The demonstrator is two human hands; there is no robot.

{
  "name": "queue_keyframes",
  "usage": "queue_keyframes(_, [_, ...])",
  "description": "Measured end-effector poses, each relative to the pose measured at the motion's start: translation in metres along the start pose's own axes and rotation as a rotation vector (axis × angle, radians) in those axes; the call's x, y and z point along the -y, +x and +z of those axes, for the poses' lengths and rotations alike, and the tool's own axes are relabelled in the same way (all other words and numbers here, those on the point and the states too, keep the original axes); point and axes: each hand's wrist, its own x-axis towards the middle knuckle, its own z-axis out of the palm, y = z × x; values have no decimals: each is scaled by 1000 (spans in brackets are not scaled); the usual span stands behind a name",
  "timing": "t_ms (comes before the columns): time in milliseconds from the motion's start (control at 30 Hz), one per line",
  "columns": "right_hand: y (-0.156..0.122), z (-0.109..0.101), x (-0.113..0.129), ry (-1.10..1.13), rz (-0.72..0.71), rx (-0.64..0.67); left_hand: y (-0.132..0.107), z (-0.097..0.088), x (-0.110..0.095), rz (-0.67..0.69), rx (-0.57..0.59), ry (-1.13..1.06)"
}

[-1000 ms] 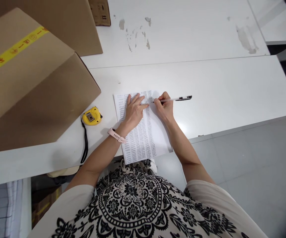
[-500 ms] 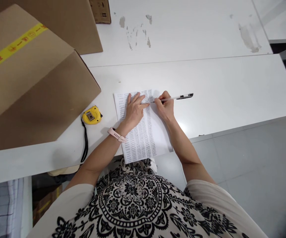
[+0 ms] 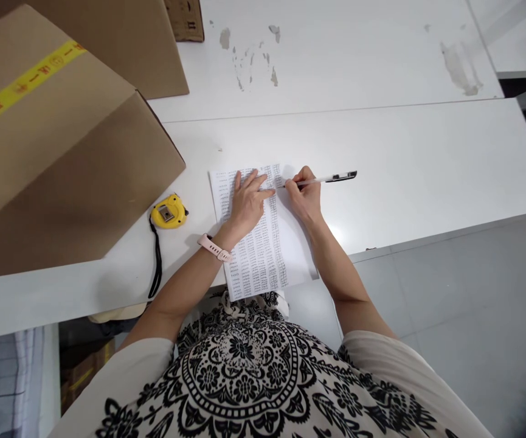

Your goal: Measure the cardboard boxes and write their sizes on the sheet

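A white sheet of paper [image 3: 297, 255] lies at the table's near edge, its lower part jutting past it. Columns of small handwritten marks fill its left and middle; the right strip is blank. My left hand [image 3: 248, 205] rests flat on the written part, fingers spread, with a pink band on the wrist. In my right hand [image 3: 306, 198] a pen [image 3: 329, 179] with a clear barrel and black clip is pinched. Its tip meets the paper just right of the last written column, close to my left fingertip.
A yellow tape measure [image 3: 169, 212] with a black strap lies left of the paper. Large cardboard boxes [image 3: 80, 176] stand at the left, one with yellow printed tape. The white table [image 3: 404, 158] stretches right, with grey floor [image 3: 449, 304] below its edge.
My right hand and the pen have shifted very slightly to the right. My left hand and the paper stay in place.
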Motion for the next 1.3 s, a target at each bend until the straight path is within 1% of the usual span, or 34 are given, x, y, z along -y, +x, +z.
queue_keyframes(100, [0,-1,-1,-10,9,2,0,0,0,4,-5,2])
queue_keyframes(267, [0,-1,2,10,-5,-5,1,-2,-2,-24,21,-3])
queue_keyframes(733, [1,-1,0,5,-22,6,-1,1,1,10,-8,40])
queue_keyframes(900, [0,-1,1,2,-1,-13,0,-1,0,3,-6,22])
queue_keyframes(1067, [0,0,1,4,4,0,1,-4,-3,-23,23,-10])
queue_keyframes(1300, [0,-1,0,0,2,1,0,-2,-1,-3,2,-3])
